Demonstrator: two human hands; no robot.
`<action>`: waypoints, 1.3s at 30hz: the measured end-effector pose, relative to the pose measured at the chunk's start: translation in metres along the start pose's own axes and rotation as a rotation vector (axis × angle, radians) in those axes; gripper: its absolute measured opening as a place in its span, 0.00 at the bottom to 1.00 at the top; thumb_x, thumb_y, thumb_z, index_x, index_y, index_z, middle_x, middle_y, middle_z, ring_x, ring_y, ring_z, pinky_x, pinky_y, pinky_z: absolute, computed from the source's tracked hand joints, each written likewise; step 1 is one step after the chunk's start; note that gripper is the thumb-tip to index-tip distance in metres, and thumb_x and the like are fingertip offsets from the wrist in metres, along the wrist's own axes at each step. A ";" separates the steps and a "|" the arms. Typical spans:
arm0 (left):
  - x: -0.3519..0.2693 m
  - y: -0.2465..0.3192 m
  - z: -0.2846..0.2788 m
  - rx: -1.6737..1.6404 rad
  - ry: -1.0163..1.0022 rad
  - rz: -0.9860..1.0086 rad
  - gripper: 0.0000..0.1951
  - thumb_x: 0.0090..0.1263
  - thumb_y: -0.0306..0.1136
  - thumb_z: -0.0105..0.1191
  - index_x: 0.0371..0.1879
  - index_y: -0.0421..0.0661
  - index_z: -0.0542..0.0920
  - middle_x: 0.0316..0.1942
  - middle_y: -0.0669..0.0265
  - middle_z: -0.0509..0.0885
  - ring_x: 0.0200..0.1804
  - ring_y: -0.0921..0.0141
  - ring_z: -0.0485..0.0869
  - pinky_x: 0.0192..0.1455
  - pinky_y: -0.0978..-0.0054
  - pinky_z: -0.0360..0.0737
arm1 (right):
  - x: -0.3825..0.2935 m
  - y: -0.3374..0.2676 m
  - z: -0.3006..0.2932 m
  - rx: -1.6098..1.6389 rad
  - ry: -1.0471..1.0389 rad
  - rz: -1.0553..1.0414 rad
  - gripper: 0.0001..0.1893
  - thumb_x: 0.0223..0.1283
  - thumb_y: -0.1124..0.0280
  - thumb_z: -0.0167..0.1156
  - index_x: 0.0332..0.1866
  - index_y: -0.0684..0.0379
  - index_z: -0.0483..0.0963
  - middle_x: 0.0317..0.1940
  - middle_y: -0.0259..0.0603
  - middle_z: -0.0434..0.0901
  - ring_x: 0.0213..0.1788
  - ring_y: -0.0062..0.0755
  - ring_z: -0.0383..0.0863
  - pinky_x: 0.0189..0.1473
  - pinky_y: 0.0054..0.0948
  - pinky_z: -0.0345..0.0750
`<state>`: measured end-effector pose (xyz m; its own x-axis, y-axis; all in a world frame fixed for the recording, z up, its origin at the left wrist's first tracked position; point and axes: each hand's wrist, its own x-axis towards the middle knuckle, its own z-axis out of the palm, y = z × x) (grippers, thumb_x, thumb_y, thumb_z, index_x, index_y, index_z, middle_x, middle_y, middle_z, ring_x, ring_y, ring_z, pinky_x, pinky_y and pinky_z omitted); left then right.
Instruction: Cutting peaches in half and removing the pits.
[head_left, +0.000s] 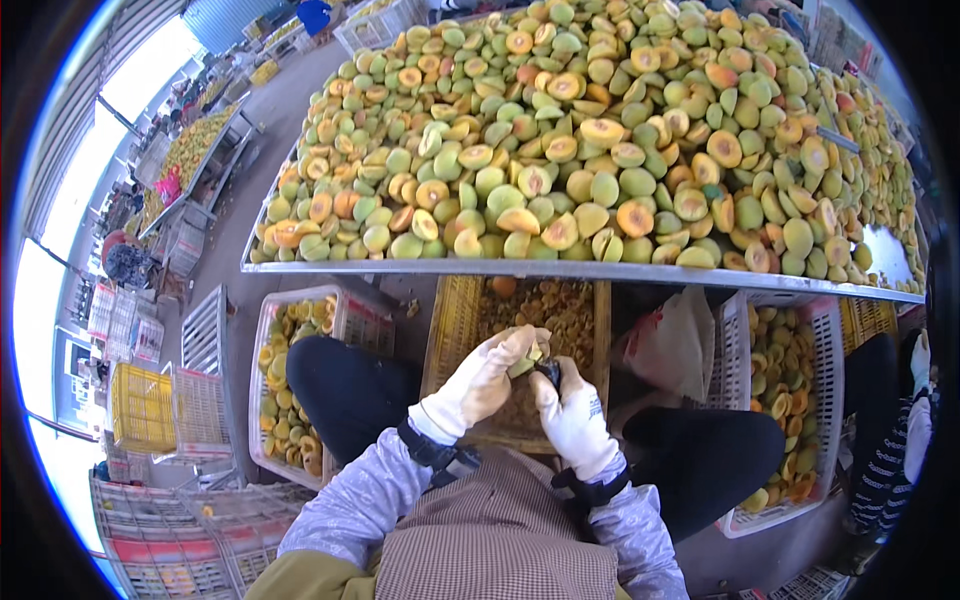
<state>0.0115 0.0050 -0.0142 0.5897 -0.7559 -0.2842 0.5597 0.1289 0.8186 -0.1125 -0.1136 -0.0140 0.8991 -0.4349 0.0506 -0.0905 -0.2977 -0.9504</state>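
In a white glove, my left hand (484, 384) grips a green-yellow piece of fruit (523, 363) that looks like a peach or apricot. My right hand (576, 420), gloved too, is closed on a small dark-handled tool (550, 370) touching the fruit; its working end is hidden. Both hands are over a yellow plastic crate (459, 315) holding many pits and scraps (540, 307). Beyond them, a metal-edged table (480, 267) bears a large heap of halved and whole green-orange fruit (555, 165).
White plastic crates of fruit stand left (259, 375) and right (831, 420) of my knees. A pale sack (679, 345) lies beside the right crate. Stacked crates (142, 409) and a metal rack (205, 330) are at left. A co-worker's gloved hand (920, 364) shows at far right.
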 end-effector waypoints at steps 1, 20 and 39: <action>-0.005 -0.004 -0.003 0.039 0.043 -0.013 0.24 0.80 0.49 0.50 0.60 0.40 0.79 0.47 0.65 0.85 0.50 0.71 0.81 0.60 0.71 0.75 | -0.003 0.003 0.003 -0.057 0.029 -0.033 0.14 0.72 0.63 0.56 0.49 0.64 0.73 0.27 0.52 0.80 0.29 0.53 0.83 0.34 0.41 0.78; -0.004 0.000 0.006 -0.093 0.228 -0.116 0.34 0.75 0.65 0.49 0.49 0.39 0.83 0.44 0.60 0.85 0.49 0.67 0.82 0.58 0.66 0.78 | -0.012 -0.004 0.003 0.067 -0.049 0.043 0.21 0.73 0.56 0.58 0.50 0.68 0.72 0.27 0.55 0.81 0.31 0.55 0.85 0.34 0.41 0.78; -0.017 -0.017 0.012 0.064 0.294 0.132 0.29 0.80 0.57 0.44 0.44 0.38 0.81 0.40 0.58 0.85 0.41 0.65 0.83 0.51 0.68 0.80 | -0.026 0.014 0.028 0.243 -0.192 0.125 0.25 0.74 0.50 0.56 0.50 0.68 0.68 0.22 0.46 0.79 0.20 0.41 0.80 0.25 0.33 0.77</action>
<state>-0.0153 0.0079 -0.0177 0.8026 -0.5168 -0.2979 0.4351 0.1656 0.8850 -0.1252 -0.0830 -0.0370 0.9540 -0.2799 -0.1078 -0.1210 -0.0302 -0.9922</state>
